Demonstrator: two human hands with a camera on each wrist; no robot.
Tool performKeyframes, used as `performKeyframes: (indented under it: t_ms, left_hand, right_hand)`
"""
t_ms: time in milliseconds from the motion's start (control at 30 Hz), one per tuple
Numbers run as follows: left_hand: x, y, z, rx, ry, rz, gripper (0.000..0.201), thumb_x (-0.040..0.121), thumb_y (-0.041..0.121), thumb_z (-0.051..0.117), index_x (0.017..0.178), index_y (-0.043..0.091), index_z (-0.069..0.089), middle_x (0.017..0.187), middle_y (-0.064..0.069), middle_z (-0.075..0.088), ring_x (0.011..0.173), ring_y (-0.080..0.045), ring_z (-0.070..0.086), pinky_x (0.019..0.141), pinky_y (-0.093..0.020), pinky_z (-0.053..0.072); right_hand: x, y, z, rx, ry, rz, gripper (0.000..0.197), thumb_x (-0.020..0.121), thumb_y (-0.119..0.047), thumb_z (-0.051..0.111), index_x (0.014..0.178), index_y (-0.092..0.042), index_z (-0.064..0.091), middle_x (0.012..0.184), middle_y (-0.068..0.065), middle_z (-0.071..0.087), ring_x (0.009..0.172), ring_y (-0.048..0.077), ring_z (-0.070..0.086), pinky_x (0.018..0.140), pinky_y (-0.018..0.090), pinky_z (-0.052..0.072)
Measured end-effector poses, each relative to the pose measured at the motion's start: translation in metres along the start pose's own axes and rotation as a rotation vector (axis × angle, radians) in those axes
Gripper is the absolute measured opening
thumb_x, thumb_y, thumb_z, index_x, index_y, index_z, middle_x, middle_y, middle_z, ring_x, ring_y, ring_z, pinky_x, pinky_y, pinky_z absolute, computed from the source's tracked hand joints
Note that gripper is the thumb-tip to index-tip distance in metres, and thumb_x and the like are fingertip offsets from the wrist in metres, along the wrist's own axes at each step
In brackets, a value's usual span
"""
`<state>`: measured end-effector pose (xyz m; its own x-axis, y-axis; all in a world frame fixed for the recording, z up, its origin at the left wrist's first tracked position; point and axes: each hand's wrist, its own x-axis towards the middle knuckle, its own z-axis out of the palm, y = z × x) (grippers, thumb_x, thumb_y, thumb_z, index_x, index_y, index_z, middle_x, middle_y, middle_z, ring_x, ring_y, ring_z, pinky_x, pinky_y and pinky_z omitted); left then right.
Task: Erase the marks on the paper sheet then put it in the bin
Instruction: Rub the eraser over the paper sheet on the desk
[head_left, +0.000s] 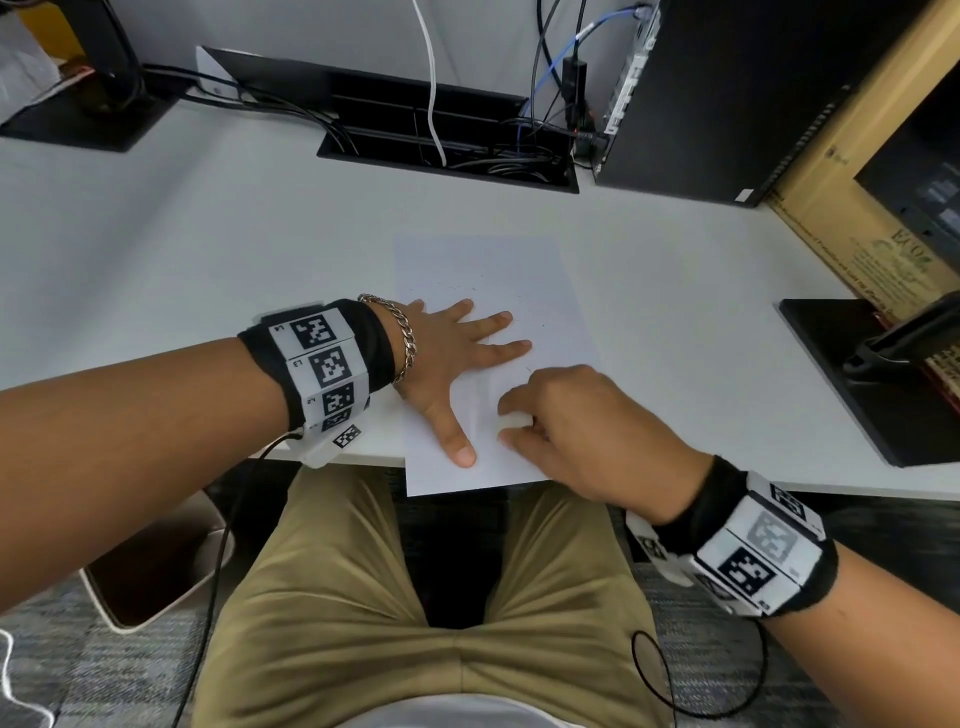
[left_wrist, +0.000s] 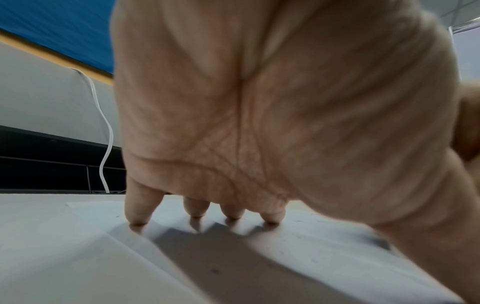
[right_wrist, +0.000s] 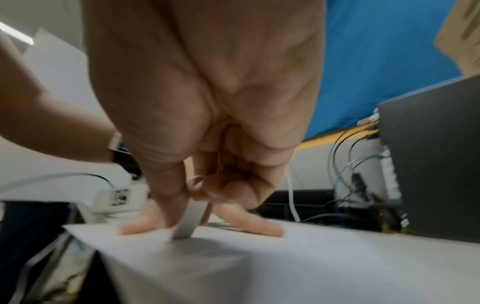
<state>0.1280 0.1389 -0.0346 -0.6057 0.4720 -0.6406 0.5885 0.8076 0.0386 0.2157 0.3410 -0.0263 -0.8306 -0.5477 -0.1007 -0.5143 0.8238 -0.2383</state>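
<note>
paper sheet (head_left: 483, 275): 1 | eraser (head_left: 511, 420): 1 | bin (head_left: 150, 571): 1 | hands: 2
</note>
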Motion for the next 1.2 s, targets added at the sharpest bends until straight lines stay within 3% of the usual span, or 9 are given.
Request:
performKeyframes:
  t_ms: [200, 400, 500, 633, 800, 933, 1033, 1100, 1200]
  left_hand:
    - [0.001, 0.000, 0.001, 0.004, -0.002, -0.002, 0.146, 0.054, 0.098, 0.069, 0.151, 0.057, -0.032, 0.162, 0.019, -0.041, 0.156, -0.027, -0.028, 0.121, -0.075, -0.001]
    - [0.001, 0.001, 0.000, 0.008, -0.001, -0.007, 0.146, 0.054, 0.098, 0.069, 0.151, 0.056, -0.032, 0.163, 0.018, -0.040, 0.157, -0.029, -0.027, 0.121, -0.075, 0.000]
    - [0.000, 0.001, 0.000, 0.015, -0.002, -0.009, 0.146, 0.055, 0.097, 0.069, 0.152, 0.055, -0.032, 0.163, 0.018, -0.040, 0.156, -0.029, -0.028, 0.121, -0.075, 0.000]
    - [0.001, 0.003, 0.000, 0.011, -0.011, -0.015, 0.146, 0.053, 0.098, 0.069, 0.150, 0.057, -0.033, 0.162, 0.019, -0.041, 0.156, -0.028, -0.029, 0.121, -0.075, -0.001]
    - [0.000, 0.002, 0.001, 0.005, -0.003, -0.011, 0.146, 0.054, 0.098, 0.069, 0.151, 0.056, -0.032, 0.162, 0.019, -0.041, 0.156, -0.027, -0.029, 0.121, -0.074, -0.002]
    - [-0.001, 0.003, -0.001, -0.008, 0.001, -0.013, 0.146, 0.055, 0.097, 0.069, 0.151, 0.056, -0.032, 0.163, 0.019, -0.040, 0.156, -0.027, -0.029, 0.122, -0.073, -0.002]
    - [-0.005, 0.003, -0.001, -0.032, 0.005, -0.025, 0.145, 0.055, 0.097, 0.069, 0.152, 0.057, -0.031, 0.163, 0.019, -0.040, 0.156, -0.026, -0.028, 0.122, -0.073, -0.002]
    - [-0.009, 0.005, 0.000, -0.057, 0.013, -0.039, 0.144, 0.055, 0.098, 0.068, 0.153, 0.056, -0.030, 0.164, 0.019, -0.038, 0.157, -0.026, -0.026, 0.123, -0.071, -0.001]
    - [-0.014, 0.009, 0.004, -0.062, 0.051, -0.107, 0.143, 0.056, 0.101, 0.061, 0.156, 0.051, -0.027, 0.168, 0.014, -0.033, 0.159, -0.028, -0.019, 0.126, -0.066, 0.000]
  right_hand:
    - [-0.007, -0.007, 0.004, 0.013, -0.005, -0.065, 0.030, 0.102, -0.037, 0.056, 0.125, -0.023, 0.070, 0.095, -0.001, 0.062, 0.087, 0.020, 0.061, 0.076, 0.036, 0.052]
    - [0.003, 0.004, 0.003, 0.013, 0.057, 0.006, 0.030, 0.101, -0.039, 0.056, 0.121, -0.023, 0.071, 0.088, -0.007, 0.053, 0.087, 0.019, 0.060, 0.075, 0.032, 0.048]
    - [-0.005, -0.007, 0.006, 0.006, -0.001, -0.055, 0.029, 0.102, -0.038, 0.055, 0.120, -0.023, 0.071, 0.091, -0.003, 0.059, 0.085, 0.018, 0.060, 0.075, 0.035, 0.051]
    - [0.002, 0.003, 0.000, 0.029, 0.050, 0.018, 0.033, 0.101, -0.041, 0.057, 0.128, -0.025, 0.069, 0.091, -0.009, 0.050, 0.094, 0.019, 0.061, 0.075, 0.028, 0.041]
    - [-0.005, -0.009, 0.007, -0.002, 0.015, -0.048, 0.029, 0.103, -0.038, 0.054, 0.121, -0.023, 0.071, 0.092, -0.003, 0.058, 0.087, 0.019, 0.060, 0.074, 0.034, 0.050]
    - [0.002, 0.004, -0.001, 0.006, 0.065, 0.042, 0.032, 0.101, -0.039, 0.056, 0.127, -0.024, 0.070, 0.090, -0.008, 0.052, 0.093, 0.019, 0.061, 0.074, 0.029, 0.040]
    - [-0.004, 0.003, 0.002, 0.046, 0.053, 0.049, 0.031, 0.100, -0.040, 0.058, 0.126, -0.027, 0.069, 0.086, -0.014, 0.047, 0.085, 0.011, 0.054, 0.070, 0.022, 0.036]
    - [-0.010, 0.008, 0.001, 0.102, 0.059, 0.081, 0.030, 0.099, -0.042, 0.060, 0.124, -0.029, 0.070, 0.086, -0.015, 0.053, 0.085, 0.008, 0.054, 0.072, 0.019, 0.039]
    - [-0.018, 0.025, -0.008, 0.130, 0.146, 0.208, 0.028, 0.098, -0.042, 0.062, 0.122, -0.030, 0.070, 0.091, -0.012, 0.061, 0.090, 0.012, 0.060, 0.077, 0.025, 0.045]
